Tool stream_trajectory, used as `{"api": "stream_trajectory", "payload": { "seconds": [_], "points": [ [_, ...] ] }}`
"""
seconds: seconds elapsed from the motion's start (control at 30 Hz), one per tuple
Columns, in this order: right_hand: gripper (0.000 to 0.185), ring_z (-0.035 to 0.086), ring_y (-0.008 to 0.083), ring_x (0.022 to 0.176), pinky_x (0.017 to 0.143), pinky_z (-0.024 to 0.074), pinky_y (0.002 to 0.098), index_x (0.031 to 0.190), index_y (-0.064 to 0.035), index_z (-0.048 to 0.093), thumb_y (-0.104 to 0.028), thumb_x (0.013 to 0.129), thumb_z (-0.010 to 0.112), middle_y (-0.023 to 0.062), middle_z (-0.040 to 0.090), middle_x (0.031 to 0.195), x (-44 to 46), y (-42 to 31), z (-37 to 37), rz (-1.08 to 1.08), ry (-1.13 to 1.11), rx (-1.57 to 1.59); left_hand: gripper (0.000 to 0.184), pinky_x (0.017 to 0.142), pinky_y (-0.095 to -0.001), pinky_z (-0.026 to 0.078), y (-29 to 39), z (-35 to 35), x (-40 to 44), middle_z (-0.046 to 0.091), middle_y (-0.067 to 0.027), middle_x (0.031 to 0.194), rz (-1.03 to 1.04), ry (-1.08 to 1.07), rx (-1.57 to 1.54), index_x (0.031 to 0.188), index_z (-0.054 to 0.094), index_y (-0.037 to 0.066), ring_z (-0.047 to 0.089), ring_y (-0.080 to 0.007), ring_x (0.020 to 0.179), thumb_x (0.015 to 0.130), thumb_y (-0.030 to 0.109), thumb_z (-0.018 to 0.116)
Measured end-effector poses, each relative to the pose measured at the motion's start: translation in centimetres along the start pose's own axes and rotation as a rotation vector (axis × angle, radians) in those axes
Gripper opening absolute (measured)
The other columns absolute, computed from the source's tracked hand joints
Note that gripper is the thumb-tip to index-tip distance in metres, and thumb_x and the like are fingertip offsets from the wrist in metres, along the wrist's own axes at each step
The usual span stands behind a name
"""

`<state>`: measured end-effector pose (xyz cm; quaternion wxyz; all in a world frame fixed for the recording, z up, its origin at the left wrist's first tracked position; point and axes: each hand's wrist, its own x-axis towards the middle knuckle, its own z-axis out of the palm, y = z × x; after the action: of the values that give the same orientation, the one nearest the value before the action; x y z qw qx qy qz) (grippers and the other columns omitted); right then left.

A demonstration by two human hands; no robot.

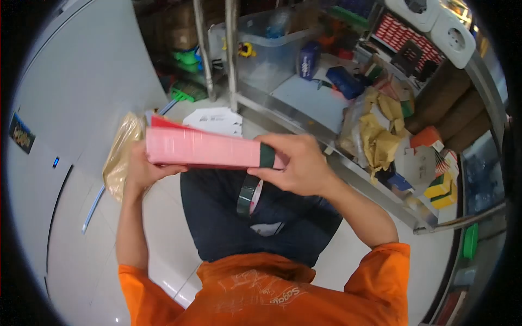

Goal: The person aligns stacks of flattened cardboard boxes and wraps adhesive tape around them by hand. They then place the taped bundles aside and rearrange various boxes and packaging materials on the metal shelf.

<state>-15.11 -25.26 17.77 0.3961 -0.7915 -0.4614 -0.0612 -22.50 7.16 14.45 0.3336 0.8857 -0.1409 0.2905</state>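
Across my lap I hold up a long pink bundle (204,149) with a red top sheet or face; whether it is a box or stacked paper I cannot tell. My left hand (142,167) grips its left end, thumb along the lower edge. My right hand (302,164) is closed on the right end, fingers above and thumb below. A dark green tape strip (267,156) wraps the bundle beside the right fingers. Just beneath, a tape roll (246,198) hangs in front of my dark trousers; its link to the strip is partly hidden by the thumb.
A metal-framed shelf (296,122) runs along the right, holding a clear plastic bin (263,62), crumpled brown paper (380,136) and small boxes (441,190). On the floor are a white flat carton (215,120), a tan plastic-wrapped package (117,157) and a green-headed broom (187,91). A grey cabinet (87,81) stands left.
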Motion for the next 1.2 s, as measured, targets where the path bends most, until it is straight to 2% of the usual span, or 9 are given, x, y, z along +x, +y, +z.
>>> {"api": "stream_trajectory", "payload": {
  "seconds": [0.13,0.23,0.4,0.6,0.77,0.87,1.0,1.07,1.2],
  "points": [
    [0.034,0.060,0.0113,0.065,0.061,0.0461,0.0268,0.096,-0.0020,0.069,-0.028,0.076,0.078,0.0050,0.065,0.073,4.3,0.4,-5.5,0.108,-0.065,0.352,0.052,0.075,-0.0313,0.054,7.8,-3.6,6.4,0.071,-0.0090,0.090,-0.418,-0.115,-0.174,0.098,0.065,-0.001,0.069,-0.0181,0.078,0.060,0.025,0.089],
    [0.035,0.063,0.0075,0.077,0.068,0.0494,0.0213,0.109,0.0042,0.064,-0.019,0.085,0.072,0.0067,0.069,0.087,5.7,2.0,-4.8,0.450,-0.311,0.556,0.061,0.081,-0.0320,0.054,6.5,-3.8,7.6,0.070,-0.0111,0.095,-0.632,-0.374,-0.263,0.113,0.061,-0.003,0.067,-0.0182,0.085,0.064,0.022,0.086],
    [0.031,0.058,0.0072,0.093,0.086,0.0445,0.0245,0.102,-0.0003,0.071,-0.027,0.086,0.072,0.0024,0.070,0.099,-2.6,13.3,13.8,0.770,-0.485,1.073,0.054,0.086,-0.0335,0.050,-3.4,2.5,-2.4,0.071,-0.0139,0.097,-0.971,-0.670,-0.284,0.107,0.067,-0.004,0.066,-0.0216,0.095,0.069,0.031,0.083],
    [0.027,0.049,0.0066,0.069,0.060,0.0404,0.0262,0.083,-0.0019,0.068,-0.027,0.083,0.075,-0.0010,0.058,0.073,-4.5,17.1,20.4,0.882,-0.508,1.029,0.055,0.083,-0.0311,0.051,-9.0,5.2,-7.2,0.071,-0.0136,0.097,-1.151,-0.783,-0.288,0.106,0.068,-0.003,0.068,-0.0200,0.087,0.072,0.038,0.082],
    [0.024,0.060,0.0112,0.084,0.077,0.0484,0.0263,0.103,0.0014,0.061,-0.018,0.090,0.066,0.0094,0.066,0.090,-5.8,14.7,18.2,0.740,0.263,0.586,0.054,0.080,-0.0323,0.053,-9.2,5.4,-7.4,0.071,-0.0140,0.096,-1.151,-0.661,-0.349,0.105,0.067,-0.005,0.068,-0.0188,0.086,0.074,0.037,0.081],
    [0.030,0.061,0.0113,0.082,0.073,0.0497,0.0261,0.110,-0.0006,0.057,-0.017,0.087,0.069,0.0086,0.064,0.089,-8.5,12.1,16.8,0.691,0.285,0.490,0.059,0.079,-0.0336,0.053,-9.7,5.3,-9.1,0.071,-0.0156,0.093,-1.175,-0.601,-0.334,0.111,0.063,-0.006,0.069,-0.0229,0.084,0.075,0.037,0.080],
    [0.049,0.060,0.0106,0.081,0.071,0.0492,0.0244,0.122,-0.0015,0.046,-0.011,0.083,0.073,0.0076,0.058,0.088,-4.2,6.9,13.7,0.859,-0.235,0.672,0.075,0.091,-0.0397,0.049,-6.9,5.7,-6.7,0.067,-0.0191,0.104,-0.960,-0.559,0.238,0.126,0.051,-0.008,0.064,-0.0338,0.100,0.070,0.031,0.083],
    [0.057,0.060,0.0110,0.079,0.069,0.0491,0.0243,0.127,-0.0025,0.039,-0.008,0.081,0.073,0.0083,0.057,0.088,-3.4,7.0,14.3,0.891,-0.381,0.730,0.076,0.109,-0.0433,0.035,-4.4,6.9,-3.3,0.050,-0.0171,0.134,-0.471,-0.451,0.743,0.131,0.048,0.002,0.043,-0.0353,0.130,0.065,0.019,0.083],
    [0.061,0.059,0.0124,0.079,0.070,0.0484,0.0242,0.131,-0.0042,0.031,-0.007,0.083,0.069,0.0084,0.055,0.089,-4.6,9.5,16.0,0.868,-0.434,1.016,0.065,0.112,-0.0435,0.031,-6.5,11.7,1.0,0.049,-0.0122,0.137,0.084,-0.941,-0.069,0.126,0.055,0.013,0.039,-0.0370,0.132,0.065,0.008,0.077]
  ]
}}
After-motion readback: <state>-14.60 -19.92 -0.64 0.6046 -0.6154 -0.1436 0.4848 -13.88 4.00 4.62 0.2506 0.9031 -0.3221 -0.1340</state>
